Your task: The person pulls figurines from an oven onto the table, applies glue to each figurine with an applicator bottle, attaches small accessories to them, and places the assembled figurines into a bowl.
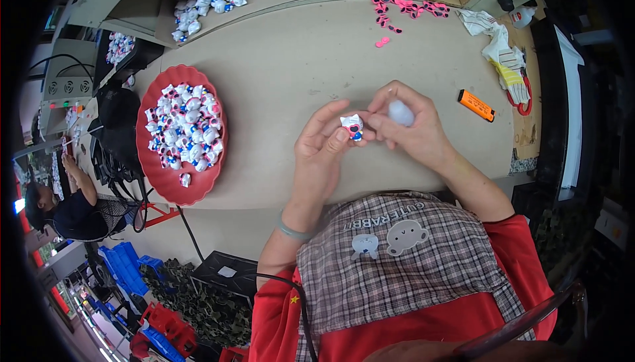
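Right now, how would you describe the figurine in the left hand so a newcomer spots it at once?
Start at the big pale tabletop and come toward its near side, beyond the plaid apron. There the left hand holds a small white figurine with pink and blue details. Similar figurines lie heaped in the red scalloped dish to the left; this one alone is held.

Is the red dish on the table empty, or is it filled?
The red dish is partly filled: white figurines lie heaped inside, with its border bare.
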`<state>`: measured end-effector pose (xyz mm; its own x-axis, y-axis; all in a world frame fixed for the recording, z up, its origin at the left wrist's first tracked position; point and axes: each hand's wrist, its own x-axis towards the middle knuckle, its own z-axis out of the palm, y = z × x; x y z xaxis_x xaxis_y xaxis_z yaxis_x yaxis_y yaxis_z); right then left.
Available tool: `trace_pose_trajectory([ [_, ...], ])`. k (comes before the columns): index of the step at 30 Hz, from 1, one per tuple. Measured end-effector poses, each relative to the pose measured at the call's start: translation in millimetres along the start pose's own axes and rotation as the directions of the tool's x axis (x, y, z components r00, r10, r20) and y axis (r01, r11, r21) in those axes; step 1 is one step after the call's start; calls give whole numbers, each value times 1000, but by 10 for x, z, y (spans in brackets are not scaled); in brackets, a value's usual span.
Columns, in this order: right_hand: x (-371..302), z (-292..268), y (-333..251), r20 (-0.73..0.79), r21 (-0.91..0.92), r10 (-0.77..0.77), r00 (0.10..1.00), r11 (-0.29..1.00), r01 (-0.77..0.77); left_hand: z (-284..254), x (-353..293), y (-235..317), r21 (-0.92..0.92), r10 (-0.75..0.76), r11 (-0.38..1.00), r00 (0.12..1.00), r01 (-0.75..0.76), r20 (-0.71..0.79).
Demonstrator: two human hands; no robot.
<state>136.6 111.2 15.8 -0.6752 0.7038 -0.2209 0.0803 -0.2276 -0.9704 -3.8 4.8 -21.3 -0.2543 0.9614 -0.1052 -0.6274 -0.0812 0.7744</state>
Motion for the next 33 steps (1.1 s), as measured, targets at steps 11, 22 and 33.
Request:
trace_pose_trajectory([
  [11,-68,-39,59,-48,-84,-17,999,996,13,-126,-70,12,-389,-111,915,994,105,6],
  [22,-120,-143,118,-82,-102,-10,997,995,1,-134,-64,75,-471,-130,869,988,151,77],
  [33,-137,-89,249,-90,-145,-110,990,985,97,-288,-146,485,-117,87,988,994,-95,-73],
])
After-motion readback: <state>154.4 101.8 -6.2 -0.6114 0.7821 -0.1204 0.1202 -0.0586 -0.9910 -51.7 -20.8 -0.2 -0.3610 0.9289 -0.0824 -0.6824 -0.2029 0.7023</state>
